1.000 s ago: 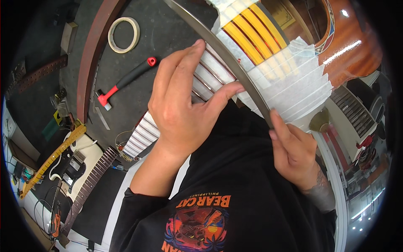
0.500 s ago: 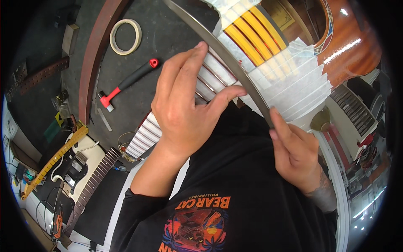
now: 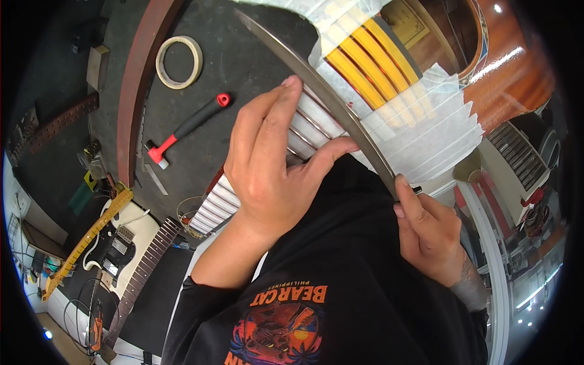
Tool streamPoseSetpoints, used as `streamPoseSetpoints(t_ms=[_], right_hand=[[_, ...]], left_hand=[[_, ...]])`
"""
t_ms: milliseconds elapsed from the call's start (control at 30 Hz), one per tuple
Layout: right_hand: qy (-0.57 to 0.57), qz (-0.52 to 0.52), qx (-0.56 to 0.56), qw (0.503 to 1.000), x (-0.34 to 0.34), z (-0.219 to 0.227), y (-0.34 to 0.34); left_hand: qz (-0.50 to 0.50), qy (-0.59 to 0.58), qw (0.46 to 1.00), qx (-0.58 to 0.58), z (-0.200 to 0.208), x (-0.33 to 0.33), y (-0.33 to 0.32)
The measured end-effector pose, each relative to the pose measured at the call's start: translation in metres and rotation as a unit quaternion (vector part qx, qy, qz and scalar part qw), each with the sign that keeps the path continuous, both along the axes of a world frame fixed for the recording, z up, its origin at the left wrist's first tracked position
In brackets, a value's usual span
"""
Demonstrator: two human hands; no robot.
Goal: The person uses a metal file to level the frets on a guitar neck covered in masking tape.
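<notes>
A white-taped fretboard with thin metal frets (image 3: 214, 207) runs beneath the left hand (image 3: 261, 164), whose thumb and fingers are spread well apart, their tips against the left edge of a long, flat, dark-grey metal bar (image 3: 330, 97). The bar lies slantwise over the frets; it looks stiff and fairly weighty, best steadied along its edges and held by its near end. There the right hand (image 3: 429, 234) pinches it, fingers nearly closed. Farther right, the glossy orange-brown wooden guitar body (image 3: 517, 67) looks easily scratched.
</notes>
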State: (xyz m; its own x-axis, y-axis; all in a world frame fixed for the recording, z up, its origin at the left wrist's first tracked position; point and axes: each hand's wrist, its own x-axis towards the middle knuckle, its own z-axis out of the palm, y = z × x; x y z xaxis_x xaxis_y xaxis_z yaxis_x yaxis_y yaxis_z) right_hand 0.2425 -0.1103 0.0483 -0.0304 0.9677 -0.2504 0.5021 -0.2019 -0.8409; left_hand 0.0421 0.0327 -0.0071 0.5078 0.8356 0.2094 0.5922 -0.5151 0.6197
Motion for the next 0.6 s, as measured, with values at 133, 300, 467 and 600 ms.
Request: streamPoseSetpoints(t_ms=[133, 300, 467, 600], right_hand=[[0.009, 0.01, -0.024, 1.0, 0.026, 0.0, -0.05], [0.012, 0.009, -0.027, 1.0, 0.041, 0.003, -0.084], [0.063, -0.021, -0.061, 0.996, 0.01, 0.004, 0.003], [0.043, -0.023, -0.047, 0.998, 0.02, -0.004, -0.037]], left_hand=[[-0.001, -0.004, 1.0, -0.004, 0.001, 0.001, 0.0], [-0.004, -0.004, 1.0, 0.001, 0.002, 0.002, 0.001], [-0.013, 0.005, 1.0, 0.02, 0.0, 0.003, 0.002], [-0.009, 0.006, 1.0, 0.001, 0.004, 0.004, 0.001]])
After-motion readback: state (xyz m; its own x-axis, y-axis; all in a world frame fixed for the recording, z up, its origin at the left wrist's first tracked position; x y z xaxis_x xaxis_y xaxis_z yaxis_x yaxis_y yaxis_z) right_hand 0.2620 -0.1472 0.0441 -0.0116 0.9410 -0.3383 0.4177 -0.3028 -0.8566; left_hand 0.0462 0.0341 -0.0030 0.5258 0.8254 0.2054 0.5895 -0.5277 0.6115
